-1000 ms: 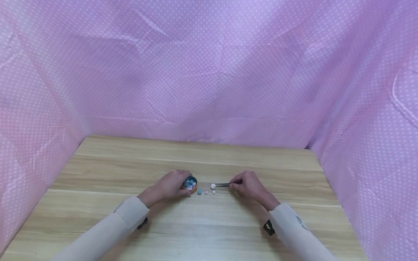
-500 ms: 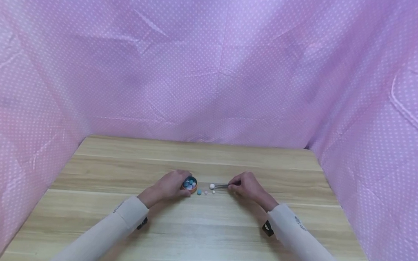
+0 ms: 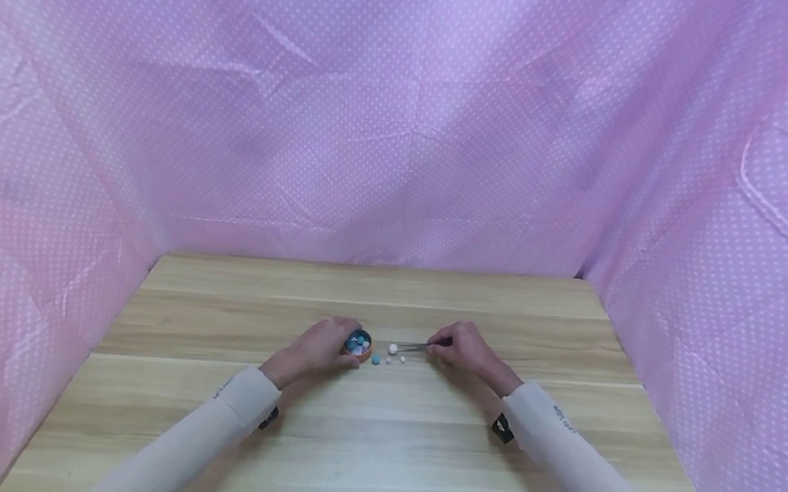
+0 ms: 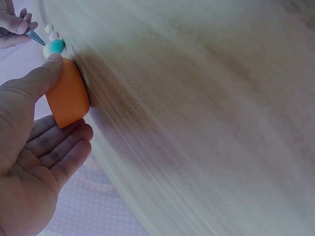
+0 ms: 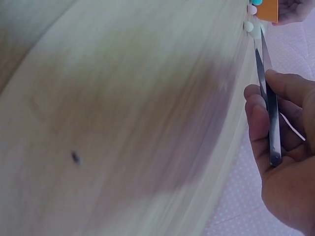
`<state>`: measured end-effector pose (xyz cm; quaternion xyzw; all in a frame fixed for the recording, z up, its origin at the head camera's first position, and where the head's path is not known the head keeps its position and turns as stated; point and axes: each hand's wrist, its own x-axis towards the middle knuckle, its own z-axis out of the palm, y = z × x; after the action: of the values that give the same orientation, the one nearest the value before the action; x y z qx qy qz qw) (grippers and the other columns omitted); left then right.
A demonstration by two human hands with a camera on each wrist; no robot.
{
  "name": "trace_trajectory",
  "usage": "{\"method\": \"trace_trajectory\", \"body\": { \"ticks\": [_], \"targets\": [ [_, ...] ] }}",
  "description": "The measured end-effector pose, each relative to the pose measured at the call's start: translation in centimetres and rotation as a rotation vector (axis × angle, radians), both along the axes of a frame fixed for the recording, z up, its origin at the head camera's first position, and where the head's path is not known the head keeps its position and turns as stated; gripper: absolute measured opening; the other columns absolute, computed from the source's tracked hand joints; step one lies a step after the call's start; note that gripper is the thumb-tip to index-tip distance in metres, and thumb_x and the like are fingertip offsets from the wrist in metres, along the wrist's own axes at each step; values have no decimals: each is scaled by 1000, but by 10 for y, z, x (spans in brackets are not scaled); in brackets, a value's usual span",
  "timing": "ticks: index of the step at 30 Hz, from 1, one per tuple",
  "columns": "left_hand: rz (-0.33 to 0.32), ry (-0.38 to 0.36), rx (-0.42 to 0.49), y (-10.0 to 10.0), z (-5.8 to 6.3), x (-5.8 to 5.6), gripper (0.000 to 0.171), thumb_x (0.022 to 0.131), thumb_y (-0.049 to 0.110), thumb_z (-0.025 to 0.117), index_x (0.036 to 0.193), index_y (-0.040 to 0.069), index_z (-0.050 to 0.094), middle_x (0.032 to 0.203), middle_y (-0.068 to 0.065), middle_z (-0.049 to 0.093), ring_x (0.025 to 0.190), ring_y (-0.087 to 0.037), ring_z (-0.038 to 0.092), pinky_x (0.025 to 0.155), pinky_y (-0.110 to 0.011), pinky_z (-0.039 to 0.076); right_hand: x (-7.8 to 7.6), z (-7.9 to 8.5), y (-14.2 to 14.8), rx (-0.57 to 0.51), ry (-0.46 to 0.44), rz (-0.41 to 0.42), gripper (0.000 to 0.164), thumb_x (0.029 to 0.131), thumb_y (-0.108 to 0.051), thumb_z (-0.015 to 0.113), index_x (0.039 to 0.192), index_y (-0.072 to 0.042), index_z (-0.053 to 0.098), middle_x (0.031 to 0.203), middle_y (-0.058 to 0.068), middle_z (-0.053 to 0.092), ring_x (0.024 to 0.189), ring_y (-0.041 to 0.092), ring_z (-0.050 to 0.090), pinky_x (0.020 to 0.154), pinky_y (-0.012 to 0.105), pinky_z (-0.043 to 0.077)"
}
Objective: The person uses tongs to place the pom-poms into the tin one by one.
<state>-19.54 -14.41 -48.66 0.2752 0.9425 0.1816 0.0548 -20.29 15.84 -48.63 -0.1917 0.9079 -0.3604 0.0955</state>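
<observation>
My left hand (image 3: pixel 320 344) grips a small round orange container (image 4: pixel 69 93) by its side, thumb and fingers on opposite sides. Several blue, teal and pale balls (image 3: pixel 360 345) lie inside it. A pair of metal tweezers (image 5: pixel 274 128) is pinched in my right hand (image 3: pixel 465 347), its tips pointing left toward the container. Right at those tips is a larger white ball (image 3: pixel 393 349); in the right wrist view the tips stand slightly apart. In front of it on the table are a teal ball (image 4: pixel 57 46), a small pinkish ball (image 3: pixel 388 361) and a small white ball (image 5: pixel 248 26).
The wood-grain table (image 3: pixel 364 444) runs back to a pink cloth (image 3: pixel 390 122) with white dots, which hangs behind it and along both sides. A small dark mark (image 5: pixel 76 157) shows in the right wrist view.
My right hand with the tweezers has moved a little left, and the larger white ball has shifted left with the tips toward the container. The left hand and container stay in place.
</observation>
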Motion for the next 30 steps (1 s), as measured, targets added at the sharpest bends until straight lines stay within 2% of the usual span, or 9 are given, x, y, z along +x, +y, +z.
{"method": "trace_trajectory", "body": {
  "ticks": [8, 17, 30],
  "targets": [
    [5, -11, -15, 1, -1, 0, 58, 80, 31, 82, 126, 4, 59, 114, -8, 68, 102, -18, 65, 90, -34, 55, 0, -1, -6, -3, 14, -3, 13, 86, -13, 74, 97, -5, 77, 91, 6, 77, 75, 7, 64, 66, 20, 54],
    [14, -10, -13, 1, -1, 2, 60, 81, 31, 81, 129, 3, 57, 119, -11, 67, 105, -21, 65, 90, -36, 55, -1, -4, -10, 18, 63, 12, 10, 86, -13, 75, 94, -8, 78, 90, 6, 77, 79, 10, 68, 71, 24, 56],
    [11, -5, -15, 0, -1, 1, 62, 81, 32, 80, 130, 2, 56, 119, -12, 67, 101, -19, 64, 87, -34, 55, -3, -5, -11, 40, 128, 17, 6, 86, -12, 75, 89, -8, 79, 86, 3, 77, 77, 7, 66, 68, 22, 54]
  ]
}}
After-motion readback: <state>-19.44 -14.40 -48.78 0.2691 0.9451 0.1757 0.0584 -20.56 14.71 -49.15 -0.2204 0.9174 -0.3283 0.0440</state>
